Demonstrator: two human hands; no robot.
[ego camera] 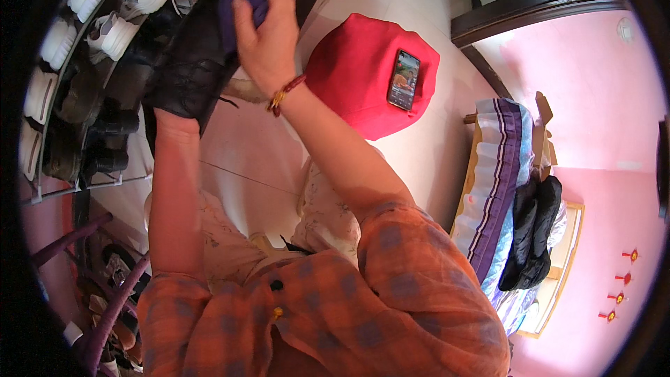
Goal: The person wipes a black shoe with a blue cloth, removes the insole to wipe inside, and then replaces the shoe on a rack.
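A black lace-up leather shoe (191, 57) is raised at the upper left, its toe pointing away from me. My left hand (178, 120) is inside it up to the wrist, so the fingers are hidden. A dark purple cloth (230, 8) lies against the toe end of the shoe, with my right hand (269, 36) gripping it. A dark red bead bracelet with a yellow part circles my right wrist. A loose black lace hangs at the shoe's side.
At left stands a metal shoe rack (99, 184) with white and dark shoes. A red cloth-covered stool or seat (345, 73) bears a lit phone (404, 79). Purple bars (118, 303) stand at lower left. A bed (497, 183) with dark clothing is at right.
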